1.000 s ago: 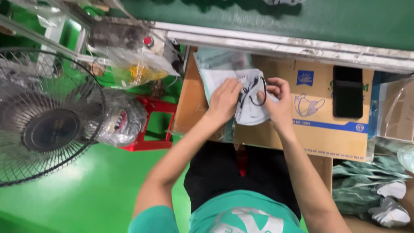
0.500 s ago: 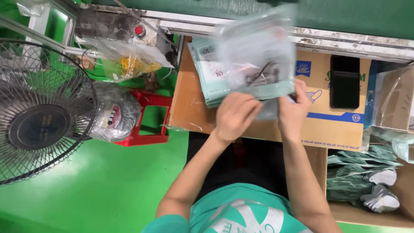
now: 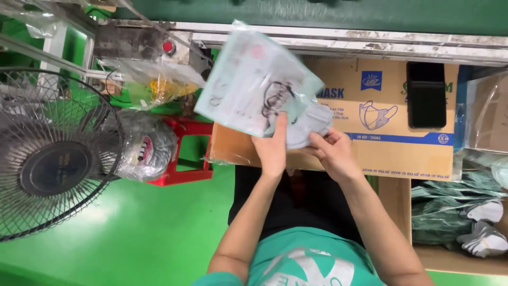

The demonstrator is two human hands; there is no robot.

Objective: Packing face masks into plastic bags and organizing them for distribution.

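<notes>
- Gripping a clear plastic pouch (image 3: 254, 85) w/ the left hand (image 3: 273, 151): thumb up against its lower edge, other fingers hidden behind it.
- Pouch is tilted, raised above the fingers, blurred; looks to have pale printed sheet + dark straps inside.
- Right hand (image 3: 332, 153) is closed on a grey face mask (image 3: 307, 124), fingertips pinching its lower edge; mask sits just above those fingers, at the pouch's lower right corner, touching it. Can't tell how far in it sits.
- Both hands close together, almost touching.
- Beyond the fingers: cardboard box (image 3: 391, 143) w/ blue mask drawing, a black phone (image 3: 426, 95) lying on it.
- Far left of the fingers: 1 wire-guard fan (image 3: 50, 159), red stool (image 3: 185, 151), bagged items (image 3: 145, 145).
- Far right, lower: bagged green packs w/ grey masks (image 3: 479, 228).
</notes>
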